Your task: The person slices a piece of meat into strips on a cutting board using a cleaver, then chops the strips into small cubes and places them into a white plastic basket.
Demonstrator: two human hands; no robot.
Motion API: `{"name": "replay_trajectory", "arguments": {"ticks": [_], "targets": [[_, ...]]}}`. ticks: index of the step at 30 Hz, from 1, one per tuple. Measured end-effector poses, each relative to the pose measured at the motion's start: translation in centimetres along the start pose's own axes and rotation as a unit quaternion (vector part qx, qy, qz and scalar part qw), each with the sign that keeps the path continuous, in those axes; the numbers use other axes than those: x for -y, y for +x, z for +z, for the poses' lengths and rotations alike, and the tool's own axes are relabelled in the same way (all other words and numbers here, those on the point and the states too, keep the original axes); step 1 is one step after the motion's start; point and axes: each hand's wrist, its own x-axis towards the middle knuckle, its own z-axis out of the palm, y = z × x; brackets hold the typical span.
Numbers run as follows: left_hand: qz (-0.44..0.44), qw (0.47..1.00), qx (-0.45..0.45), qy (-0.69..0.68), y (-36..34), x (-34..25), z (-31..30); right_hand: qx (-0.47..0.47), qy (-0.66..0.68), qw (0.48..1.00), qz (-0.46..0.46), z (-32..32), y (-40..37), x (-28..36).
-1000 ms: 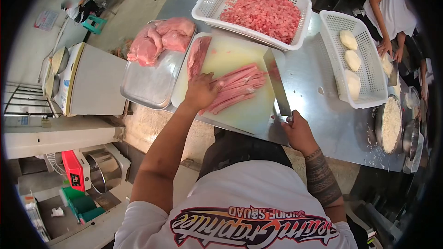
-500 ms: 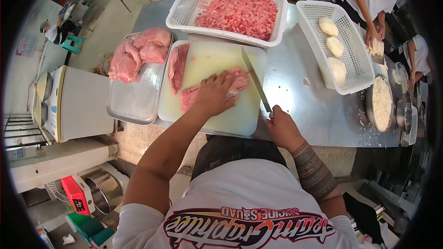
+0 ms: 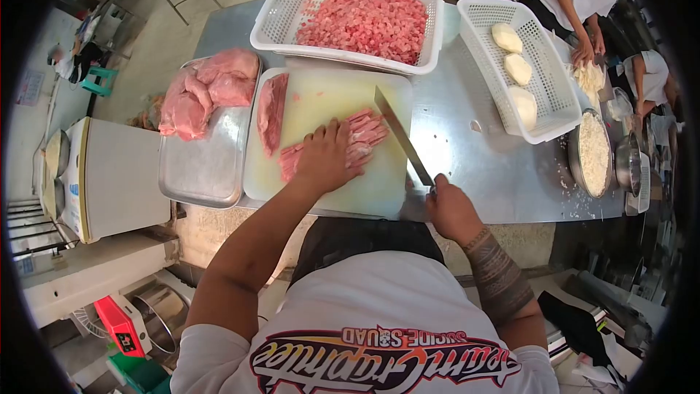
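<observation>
My left hand (image 3: 326,158) lies flat across a bundle of raw meat strips (image 3: 367,133), fingers stretched out over them, pressing them on the white cutting board (image 3: 321,204). To its left on the board is a longer uncut piece of meat (image 3: 272,114). My right hand (image 3: 453,208) is closed round the handle of a long kitchen knife (image 3: 405,138). The blade points away from me, its tip just beyond the right end of the strips. Some small meat scraps lie farther up the board.
A white basket (image 3: 264,38) of diced meat stands behind the board. Left is a metal tray (image 3: 200,175) with large meat pieces (image 3: 211,91). A second basket (image 3: 560,113) holds pale peeled vegetables (image 3: 518,70). Farther right are a bowl of chopped white bits (image 3: 594,153) and a co-worker's hands (image 3: 585,51).
The whole view has shifted slightly. The knife tip has moved nearer the strips' right end, with the handle a little lower. My left hand stays on the strips, its fingers closer together.
</observation>
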Motion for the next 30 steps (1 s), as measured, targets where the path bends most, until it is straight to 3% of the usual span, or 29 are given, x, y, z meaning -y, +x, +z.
{"name": "replay_trajectory", "arguments": {"ticks": [5, 9, 14, 18, 30], "targets": [[-0.018, 0.999, -0.012, -0.033, -0.3, -0.1, -0.1, -0.048, 0.098, 0.994, 0.028, -4.8, -1.7, 5.3], [-0.072, 0.997, 0.021, -0.024, -2.4, -0.6, -2.9, -0.084, 0.164, 0.983, 0.014, -4.4, -2.6, 5.2], [-0.069, 0.997, 0.025, 0.008, -4.9, 2.1, -0.8, -0.01, 0.044, 0.999, 0.02, -0.1, -1.0, 0.3], [-0.061, 0.997, 0.026, -0.026, -5.2, 2.9, 0.1, 0.03, -0.035, 0.998, 0.047, 0.1, -0.9, 0.5], [-0.053, 0.998, -0.014, -0.045, -4.7, 3.5, 0.1, 0.041, -0.085, 0.993, 0.067, -0.6, -0.2, 0.3]]}}
